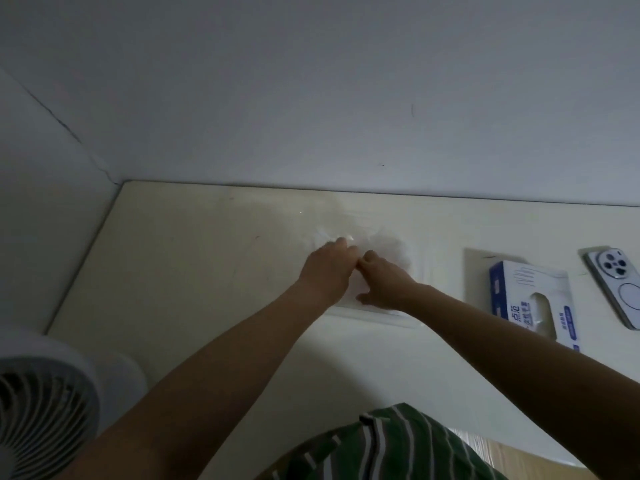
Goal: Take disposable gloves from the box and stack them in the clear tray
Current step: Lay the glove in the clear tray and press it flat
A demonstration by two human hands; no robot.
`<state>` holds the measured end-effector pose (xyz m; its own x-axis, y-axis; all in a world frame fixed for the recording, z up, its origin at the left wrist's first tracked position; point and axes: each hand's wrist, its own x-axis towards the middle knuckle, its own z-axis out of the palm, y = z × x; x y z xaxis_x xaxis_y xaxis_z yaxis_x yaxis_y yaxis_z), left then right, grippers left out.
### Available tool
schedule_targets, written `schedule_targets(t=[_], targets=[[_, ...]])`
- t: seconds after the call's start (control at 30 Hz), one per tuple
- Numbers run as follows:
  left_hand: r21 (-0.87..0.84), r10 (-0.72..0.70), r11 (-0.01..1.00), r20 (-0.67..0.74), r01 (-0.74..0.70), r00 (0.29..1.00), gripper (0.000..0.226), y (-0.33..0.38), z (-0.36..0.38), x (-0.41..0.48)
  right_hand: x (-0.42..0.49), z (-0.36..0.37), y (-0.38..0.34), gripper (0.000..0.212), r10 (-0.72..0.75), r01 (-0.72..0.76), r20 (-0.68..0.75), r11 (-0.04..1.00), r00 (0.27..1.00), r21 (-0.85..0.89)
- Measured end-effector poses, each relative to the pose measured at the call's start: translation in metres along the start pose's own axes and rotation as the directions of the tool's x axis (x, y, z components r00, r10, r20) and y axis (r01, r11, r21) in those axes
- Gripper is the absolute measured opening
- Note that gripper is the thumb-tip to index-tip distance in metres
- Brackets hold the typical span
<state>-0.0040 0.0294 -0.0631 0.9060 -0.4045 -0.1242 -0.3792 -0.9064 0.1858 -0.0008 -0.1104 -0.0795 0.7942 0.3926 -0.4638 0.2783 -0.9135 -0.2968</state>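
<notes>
Counter (194, 271) comes first for us: pale, set against a white wall, it carries everything we work with. At its near left corner sits a white fan (41, 403). We cannot tell whether it is running, but we judge that any draught from it could lift film as thin as these gloves off the pile. Next in size is the clear tray (377, 317), mid-counter and hard to make out against the surface. Being light, it may slide or tip if we press on one edge. To its right, apart from it, lies the box (512, 289), flat with its oval opening upward. A pull there could drag out several gloves at once or lift the box, since nothing holds it down. Beyond it rests a phone (620, 289), well clear of our reach path between box and tray. Both hands meet over the tray. Our left hand (327, 271) stretches its fingers forward onto the pile, pressing and gripping nothing that we can see. Our right hand (384, 285) has its fingers curled under, and the dim picture does not show whether it pinches film. The gloves (388, 245) lie crumpled inside the tray, so we judge the stack could come out uneven.
</notes>
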Motion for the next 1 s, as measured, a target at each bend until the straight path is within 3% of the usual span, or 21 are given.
schedule_targets(t=[0.07, 0.13, 0.27, 0.43, 0.63, 0.73, 0.9, 1.0], targets=[[0.014, -0.153, 0.988, 0.269, 0.155, 0.951, 0.064, -0.009, 0.008, 0.003, 0.003, 0.000, 0.001, 0.081, 0.036, -0.034, 0.016, 0.996, 0.999, -0.077], [0.049, -0.218, 0.975, 0.416, 0.217, 0.883, 0.093, -0.019, 0.012, 0.004, 0.004, 0.000, 0.003, 0.083, 0.073, -0.070, 0.009, 0.971, 0.997, -0.228], [0.065, -0.214, 0.976, 0.462, 0.208, 0.861, 0.107, -0.030, 0.022, 0.011, 0.002, 0.001, 0.010, 0.093, 0.104, -0.086, 0.015, 0.883, 0.994, -0.461], [0.071, -0.234, 0.971, 0.481, 0.228, 0.845, 0.109, -0.035, 0.038, 0.019, 0.011, 0.010, 0.008, 0.098, 0.190, -0.145, 0.080, 0.911, 0.979, -0.387], [0.095, -0.260, 0.965, 0.457, 0.245, 0.851, 0.117, -0.032, 0.044, 0.021, 0.024, 0.020, 0.007, 0.100, 0.176, -0.134, 0.082, 0.920, 0.981, -0.367], [0.131, -0.260, 0.966, 0.461, 0.225, 0.848, 0.113, -0.028, 0.034, 0.022, 0.024, 0.016, 0.007, 0.099, 0.158, -0.111, 0.103, 0.927, 0.982, -0.357], [0.198, -0.283, 0.957, 0.459, 0.214, 0.842, 0.084, -0.021, 0.009, 0.023, 0.010, -0.007, 0.006, 0.084, 0.119, -0.083, 0.141, 0.967, 0.983, -0.239], [0.052, -0.313, 0.949, 0.307, 0.312, 0.899, 0.051, -0.009, -0.010, 0.027, -0.008, -0.032, 0.008, 0.050, -0.006, -0.004, -0.052, 0.982, 0.999, -0.190]])
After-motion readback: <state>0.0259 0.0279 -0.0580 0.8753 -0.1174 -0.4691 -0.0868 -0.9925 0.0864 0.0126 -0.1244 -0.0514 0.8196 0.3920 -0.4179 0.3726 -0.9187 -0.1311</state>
